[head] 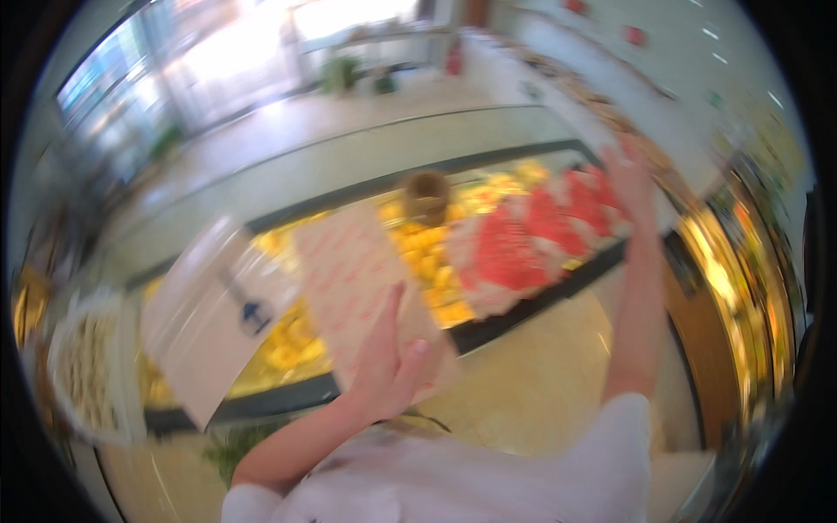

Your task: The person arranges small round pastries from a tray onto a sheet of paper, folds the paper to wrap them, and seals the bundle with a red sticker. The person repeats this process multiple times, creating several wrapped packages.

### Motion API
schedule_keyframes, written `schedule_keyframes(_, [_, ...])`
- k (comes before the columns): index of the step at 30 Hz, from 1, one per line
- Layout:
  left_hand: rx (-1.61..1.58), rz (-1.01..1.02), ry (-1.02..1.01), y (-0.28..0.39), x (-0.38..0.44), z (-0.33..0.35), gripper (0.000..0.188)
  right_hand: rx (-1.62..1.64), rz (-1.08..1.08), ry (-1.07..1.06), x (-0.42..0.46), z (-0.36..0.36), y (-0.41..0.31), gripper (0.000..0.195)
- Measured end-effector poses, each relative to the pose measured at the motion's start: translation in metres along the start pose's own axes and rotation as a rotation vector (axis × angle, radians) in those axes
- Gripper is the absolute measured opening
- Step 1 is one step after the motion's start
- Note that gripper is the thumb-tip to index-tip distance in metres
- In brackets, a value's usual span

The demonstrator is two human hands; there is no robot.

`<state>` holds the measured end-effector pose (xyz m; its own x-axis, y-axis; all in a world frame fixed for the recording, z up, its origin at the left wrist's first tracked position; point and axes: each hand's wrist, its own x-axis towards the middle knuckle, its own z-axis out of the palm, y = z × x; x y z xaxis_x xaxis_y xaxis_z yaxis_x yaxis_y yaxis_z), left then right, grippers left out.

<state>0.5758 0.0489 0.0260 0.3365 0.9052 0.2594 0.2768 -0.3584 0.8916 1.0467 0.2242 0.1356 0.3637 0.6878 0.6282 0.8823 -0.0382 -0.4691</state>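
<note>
My left hand [386,366] lies with its fingers apart on a tan printed paper bag [346,281] on the glass top of a lit display case. My right hand [624,170] reaches out to the far right end of the case, beside a red and pinkish printed packet or bag [523,242]. Blur hides its fingertips, so whether it holds anything is unclear. Left of the tan bag lies a pale bag with a clear part and a dark blue emblem [256,317]. A round brown container [426,196] stands behind the tan bag. Yellow items [294,340] show beneath the glass.
A white tray [124,366] of pale pieces sits at the left end. The case's dark edge [484,333] runs in front of me. A lit shelf [719,274] stands at the right, a green plant [239,451] below left. A long ledge with goods [588,98] runs behind.
</note>
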Motion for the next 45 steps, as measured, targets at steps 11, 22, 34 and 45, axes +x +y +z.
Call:
schedule_keyframes(11, [0.219, -0.230, 0.521, -0.048, -0.166, -0.236, 0.064, 0.219, -0.603, -0.429, -0.148, 0.033, -0.358, 0.053])
schedule_keyframes(22, [0.512, -0.169, 0.888, -0.064, -0.338, -0.445, 0.046, 0.716, -1.102, -1.138, -0.360, 0.187, -0.710, 0.050])
schedule_keyframes(34, [0.879, -0.232, 1.112, -0.075, -0.424, -0.601, 0.038, 0.629, -1.014, -1.152, -0.509, 0.348, -0.969, 0.047])
schedule_keyframes(45, [1.671, -0.337, 0.820, -0.143, -0.333, -0.759, 0.046, 0.546, -1.041, -1.011, -0.509, 0.326, -1.032, 0.054])
